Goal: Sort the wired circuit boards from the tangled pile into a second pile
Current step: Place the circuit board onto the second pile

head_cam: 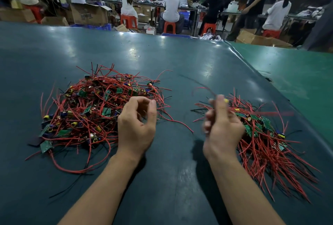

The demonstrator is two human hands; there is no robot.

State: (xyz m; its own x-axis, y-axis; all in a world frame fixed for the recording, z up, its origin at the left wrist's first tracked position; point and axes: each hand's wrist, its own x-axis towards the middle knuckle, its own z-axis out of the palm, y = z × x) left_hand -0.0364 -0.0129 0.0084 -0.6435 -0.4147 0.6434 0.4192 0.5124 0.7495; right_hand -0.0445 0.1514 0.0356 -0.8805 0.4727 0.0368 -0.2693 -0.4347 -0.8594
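Taking the left hand [137, 125] as the landmark: the tangled pile [97, 109] of green circuit boards and red and black wires lies directly to its left and beyond it, with the hand at the pile's near right edge. Its fingers are loosely curled and hold nothing that can be seen. The pile spreads wider than it is deep, and stray red leads trail toward the near table edge.

Right of that hand runs a strip of bare green table mat [180, 152], open room for carrying a board across. Next comes the right hand [222, 125], blurred; it seems to pinch a red wire [203, 87] that arcs up and away, though the blur leaves this uncertain.

Farthest right lies the second pile [266, 140], touching the right hand's far side, its leads fanned toward the near right. The right hand is nearer the drop, the left nearer the next board. Just beyond the second pile, the mat's raised seam [270, 80] runs diagonally, limiting room there.
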